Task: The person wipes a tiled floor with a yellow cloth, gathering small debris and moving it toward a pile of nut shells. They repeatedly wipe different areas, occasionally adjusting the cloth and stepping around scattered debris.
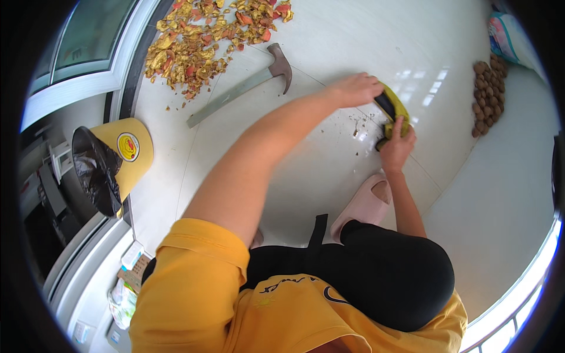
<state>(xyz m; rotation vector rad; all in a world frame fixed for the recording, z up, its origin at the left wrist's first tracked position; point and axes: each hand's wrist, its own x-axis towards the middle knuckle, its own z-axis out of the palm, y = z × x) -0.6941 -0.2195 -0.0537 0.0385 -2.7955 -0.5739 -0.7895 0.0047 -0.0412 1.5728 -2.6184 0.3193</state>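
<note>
Both of my hands are on a long yellow-green and black item (396,107), perhaps a work glove; its exact kind is unclear. My left hand (363,89) grips its upper end, with the fingertips curled out of sight. Lower down, my right hand (398,145) pinches the other end, where a black part hangs beside the fingers. Dark crumbs (355,125) lie on the tiled floor just left of the item. A claw hammer (240,93) with a greyish handle lies left of my left hand, its rusty brown head towards the upper right.
Dried yellow and red peel pieces (190,53) are spread at the upper left. A yellow bin (137,170) with a black liner lies tilted at the left, near a sliding door frame (119,57). Walnuts (487,97) are piled at the right by a plastic bag (503,39). My pink slipper (364,205) is below.
</note>
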